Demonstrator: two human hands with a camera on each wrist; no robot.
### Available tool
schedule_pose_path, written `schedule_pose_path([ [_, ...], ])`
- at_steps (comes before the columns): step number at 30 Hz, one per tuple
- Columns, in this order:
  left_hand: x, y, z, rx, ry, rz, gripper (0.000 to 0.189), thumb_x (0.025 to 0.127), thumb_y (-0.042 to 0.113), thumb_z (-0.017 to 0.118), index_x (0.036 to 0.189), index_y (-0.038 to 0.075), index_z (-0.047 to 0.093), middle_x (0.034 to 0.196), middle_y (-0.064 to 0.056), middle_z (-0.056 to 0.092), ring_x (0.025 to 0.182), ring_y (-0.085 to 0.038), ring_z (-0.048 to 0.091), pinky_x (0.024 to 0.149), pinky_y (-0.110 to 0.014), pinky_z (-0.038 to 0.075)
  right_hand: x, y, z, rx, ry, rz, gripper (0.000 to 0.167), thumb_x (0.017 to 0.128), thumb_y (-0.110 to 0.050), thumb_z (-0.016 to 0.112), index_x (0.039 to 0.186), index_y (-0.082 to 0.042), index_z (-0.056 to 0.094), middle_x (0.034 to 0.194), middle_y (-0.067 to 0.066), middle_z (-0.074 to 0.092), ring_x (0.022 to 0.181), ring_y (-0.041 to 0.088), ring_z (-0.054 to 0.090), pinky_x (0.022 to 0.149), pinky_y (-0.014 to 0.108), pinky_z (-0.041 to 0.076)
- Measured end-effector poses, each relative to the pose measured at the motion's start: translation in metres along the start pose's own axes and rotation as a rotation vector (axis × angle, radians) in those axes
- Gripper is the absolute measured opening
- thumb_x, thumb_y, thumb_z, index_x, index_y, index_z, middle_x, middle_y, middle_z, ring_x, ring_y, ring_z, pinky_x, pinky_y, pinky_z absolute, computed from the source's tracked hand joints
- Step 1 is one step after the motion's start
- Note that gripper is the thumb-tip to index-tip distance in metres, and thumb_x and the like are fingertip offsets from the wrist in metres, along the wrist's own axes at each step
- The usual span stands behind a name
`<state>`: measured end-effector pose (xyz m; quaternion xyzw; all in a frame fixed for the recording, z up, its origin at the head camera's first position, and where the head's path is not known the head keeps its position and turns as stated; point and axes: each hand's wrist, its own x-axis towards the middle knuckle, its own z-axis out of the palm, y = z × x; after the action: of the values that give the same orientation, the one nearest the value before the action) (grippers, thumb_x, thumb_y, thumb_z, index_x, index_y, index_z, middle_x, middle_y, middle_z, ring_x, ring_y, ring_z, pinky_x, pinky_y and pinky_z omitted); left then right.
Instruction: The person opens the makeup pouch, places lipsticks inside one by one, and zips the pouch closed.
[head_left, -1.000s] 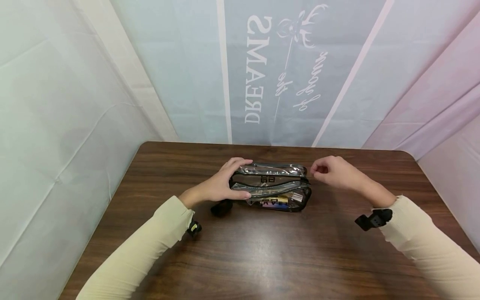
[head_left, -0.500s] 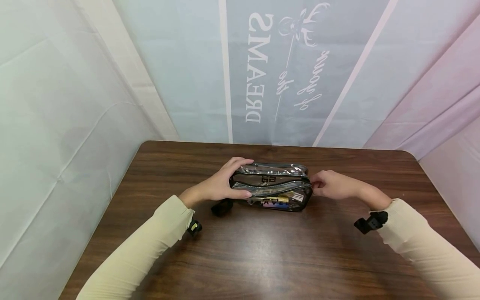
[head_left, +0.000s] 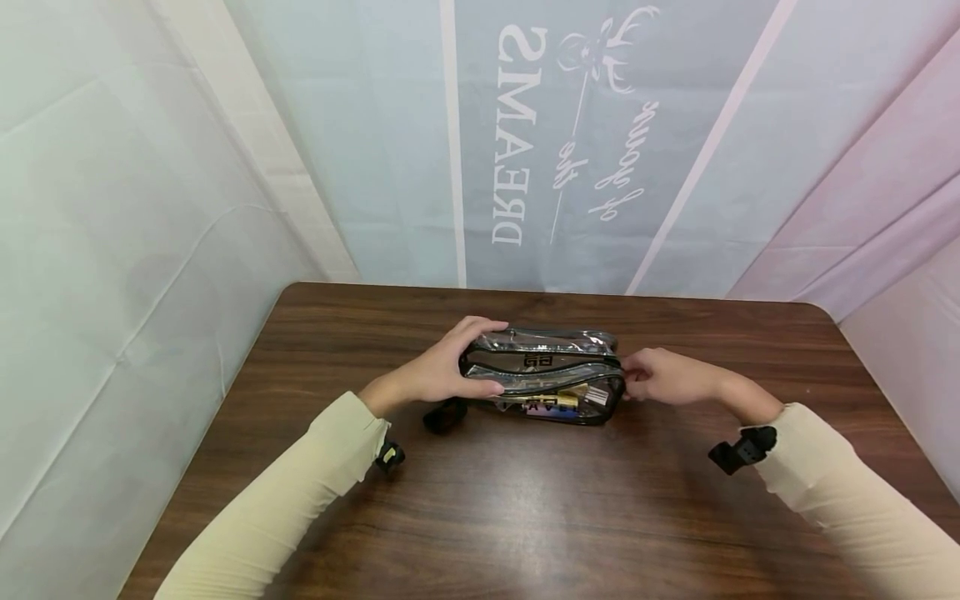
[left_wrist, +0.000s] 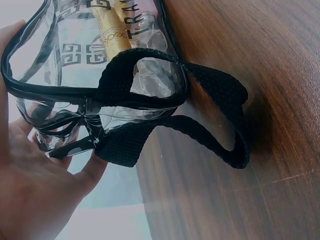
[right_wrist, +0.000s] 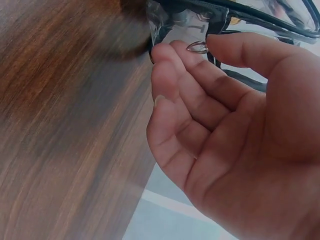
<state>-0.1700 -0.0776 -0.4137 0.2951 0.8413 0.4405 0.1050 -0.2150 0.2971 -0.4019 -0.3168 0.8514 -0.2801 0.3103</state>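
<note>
A clear plastic zip pouch (head_left: 558, 385) with black trim lies on the table, its top gaping along the zip. My left hand (head_left: 442, 367) grips the pouch's left end, thumb on the near side and fingers on the far side. At the right end, my right hand (head_left: 667, 377) pinches a small metal zipper pull (right_wrist: 198, 48) between thumb and forefinger, and the other fingers curl loosely below. Through the plastic show a gold tube (left_wrist: 110, 31) and a white striped item (head_left: 596, 394). A black strap loop (left_wrist: 212, 84) hangs off the left end.
The brown wooden table (head_left: 510, 508) ends at a printed cloth backdrop (head_left: 375, 150) behind the pouch. White cloth (head_left: 97, 292) hangs at the left side. Black wrist cameras (head_left: 742, 450) sit on both cuffs.
My right hand has come left and slightly nearer to the pouch's right end and taken hold of the zipper pull. The left hand keeps its grip, and the pouch has barely shifted.
</note>
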Motion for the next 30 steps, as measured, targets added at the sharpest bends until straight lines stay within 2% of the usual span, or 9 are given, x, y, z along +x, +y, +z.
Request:
schedule_pose_path([
  [3, 0.000, -0.001, -0.001, -0.002, -0.003, 0.002, 0.083, 0.090, 0.028, 0.080, 0.158, 0.018, 0.034, 0.154, 0.001, 0.032, 0.145, -0.018, 0.029, 0.117, -0.051, 0.028, 0.000, 0.000, 0.002, 0.004, 0.004, -0.016, 0.015, 0.101, -0.001, 0.048, 0.090, -0.006, 0.056, 0.086, 0.007, 0.066, 0.083, 0.024, 0.065, 0.064, 0.029, 0.041],
  [6, -0.001, -0.001, -0.002, -0.004, -0.003, 0.003, 0.081, 0.090, 0.027, 0.080, 0.158, 0.020, 0.035, 0.153, 0.001, 0.033, 0.145, -0.018, 0.030, 0.117, -0.050, 0.027, -0.001, 0.000, 0.002, 0.003, 0.009, -0.031, 0.020, 0.103, -0.003, 0.048, 0.084, -0.008, 0.053, 0.089, 0.005, 0.067, 0.081, 0.022, 0.064, 0.064, 0.029, 0.044],
  [13, -0.001, -0.001, -0.004, 0.000, -0.003, 0.008, 0.081, 0.089, 0.025, 0.081, 0.157, 0.021, 0.036, 0.151, 0.000, 0.035, 0.143, -0.019, 0.032, 0.117, -0.050, 0.027, -0.004, -0.001, 0.003, 0.023, -0.003, -0.051, 0.020, 0.106, -0.005, 0.048, 0.089, -0.005, 0.061, 0.087, 0.004, 0.064, 0.075, 0.021, 0.060, 0.066, 0.032, 0.049],
  [17, 0.000, -0.001, -0.004, 0.002, -0.004, 0.013, 0.082, 0.089, 0.026, 0.082, 0.157, 0.019, 0.037, 0.150, -0.001, 0.036, 0.143, -0.019, 0.033, 0.117, -0.051, 0.028, -0.006, -0.004, 0.002, 0.027, -0.011, -0.050, 0.020, 0.105, -0.006, 0.049, 0.087, -0.006, 0.059, 0.086, 0.003, 0.064, 0.074, 0.022, 0.060, 0.064, 0.031, 0.049],
  [22, 0.000, -0.002, -0.004, -0.006, -0.005, 0.027, 0.082, 0.088, 0.028, 0.082, 0.157, 0.019, 0.037, 0.151, -0.004, 0.036, 0.143, -0.022, 0.033, 0.116, -0.053, 0.028, -0.007, -0.006, -0.002, 0.009, -0.009, -0.035, 0.017, 0.102, -0.004, 0.051, 0.092, -0.006, 0.063, 0.086, 0.001, 0.065, 0.075, 0.020, 0.061, 0.065, 0.031, 0.050],
  [28, 0.000, -0.003, -0.005, -0.018, -0.015, 0.017, 0.082, 0.089, 0.031, 0.080, 0.157, 0.021, 0.036, 0.151, -0.003, 0.035, 0.144, -0.021, 0.032, 0.116, -0.053, 0.028, -0.008, -0.008, -0.007, -0.002, -0.007, -0.034, 0.018, 0.102, -0.003, 0.049, 0.093, -0.006, 0.065, 0.085, 0.003, 0.065, 0.074, 0.022, 0.059, 0.063, 0.030, 0.048],
  [30, 0.000, -0.003, -0.005, -0.016, -0.015, 0.025, 0.082, 0.089, 0.030, 0.081, 0.157, 0.018, 0.036, 0.151, -0.004, 0.035, 0.144, -0.022, 0.032, 0.116, -0.054, 0.028, -0.008, -0.008, -0.008, -0.006, 0.001, -0.040, 0.018, 0.103, -0.003, 0.048, 0.092, -0.006, 0.063, 0.084, 0.003, 0.065, 0.073, 0.022, 0.059, 0.062, 0.030, 0.047],
])
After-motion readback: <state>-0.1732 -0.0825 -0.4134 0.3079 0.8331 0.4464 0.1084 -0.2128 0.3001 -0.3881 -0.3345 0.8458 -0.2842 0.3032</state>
